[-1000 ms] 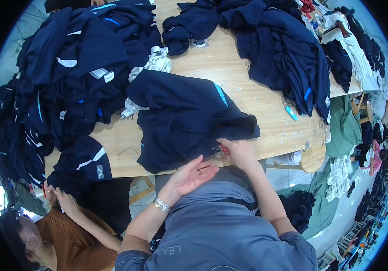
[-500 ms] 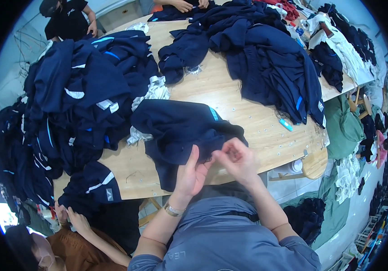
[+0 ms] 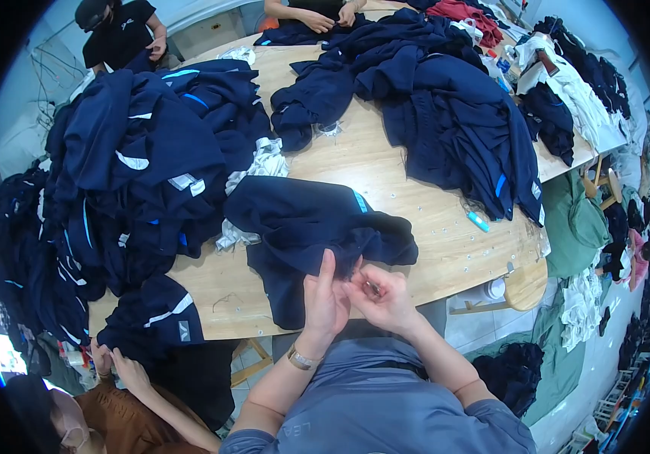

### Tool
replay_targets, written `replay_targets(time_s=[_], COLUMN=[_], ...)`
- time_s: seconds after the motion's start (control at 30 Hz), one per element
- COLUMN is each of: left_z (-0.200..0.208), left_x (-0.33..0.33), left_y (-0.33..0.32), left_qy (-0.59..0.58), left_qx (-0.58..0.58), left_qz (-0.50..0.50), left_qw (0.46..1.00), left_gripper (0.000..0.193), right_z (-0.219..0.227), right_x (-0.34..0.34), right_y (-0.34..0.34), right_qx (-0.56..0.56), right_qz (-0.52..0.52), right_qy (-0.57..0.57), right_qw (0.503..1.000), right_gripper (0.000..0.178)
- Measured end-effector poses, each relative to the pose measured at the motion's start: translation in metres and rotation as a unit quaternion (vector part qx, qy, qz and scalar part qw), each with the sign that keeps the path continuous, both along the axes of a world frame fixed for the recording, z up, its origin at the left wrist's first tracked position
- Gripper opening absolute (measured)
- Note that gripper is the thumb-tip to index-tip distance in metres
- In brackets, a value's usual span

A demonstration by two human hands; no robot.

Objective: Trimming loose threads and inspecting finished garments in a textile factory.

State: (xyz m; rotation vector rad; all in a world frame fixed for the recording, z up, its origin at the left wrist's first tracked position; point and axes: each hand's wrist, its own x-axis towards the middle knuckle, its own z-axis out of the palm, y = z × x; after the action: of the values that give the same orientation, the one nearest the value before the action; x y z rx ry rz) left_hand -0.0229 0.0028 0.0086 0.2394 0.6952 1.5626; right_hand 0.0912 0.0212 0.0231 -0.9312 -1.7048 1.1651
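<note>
A navy blue garment (image 3: 294, 216) with a light blue strip lies bunched at the near side of the table, its near edge drawn up towards me. My left hand (image 3: 327, 299) is closed on that edge between the fingers, its thumb pointing up. Right beside it my right hand (image 3: 385, 301) is curled, with its fingertips meeting the left fingers at the cloth. A small dark, metal-looking thing (image 3: 371, 288) shows inside the right hand; its kind is too small to make out.
A big heap of navy garments (image 3: 143, 144) fills the table's left, and another pile (image 3: 453, 121) lies far right. A light blue marker-like stick (image 3: 478, 221) rests on the wooden table (image 3: 340, 163). Co-workers handle cloth at the near left (image 3: 132, 374) and far side (image 3: 317, 21).
My right hand has moved slightly down and left, closer to my left hand, and its fingers have curled in. The garment's near edge is still held. The view has tilted slightly.
</note>
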Motion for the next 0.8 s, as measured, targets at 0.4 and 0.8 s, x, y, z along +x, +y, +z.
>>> replay_targets(time_s=[0.4,0.8], left_z=[-0.005,0.007], left_x=[0.002,-0.008], left_y=[-0.004,0.004], left_qy=[-0.017,-0.001], left_qx=[0.014,-0.029], left_qz=[0.016,0.043], left_qw=[1.000,0.999], left_gripper=[0.011,0.025], right_z=[-0.006,0.009], right_x=[-0.006,0.025], right_y=[0.008,0.006], right_qx=[-0.080,0.032], right_qz=[-0.080,0.063], right_qy=[0.009,-0.003], right_qw=[0.994,0.997], right_gripper=[0.023,0.012])
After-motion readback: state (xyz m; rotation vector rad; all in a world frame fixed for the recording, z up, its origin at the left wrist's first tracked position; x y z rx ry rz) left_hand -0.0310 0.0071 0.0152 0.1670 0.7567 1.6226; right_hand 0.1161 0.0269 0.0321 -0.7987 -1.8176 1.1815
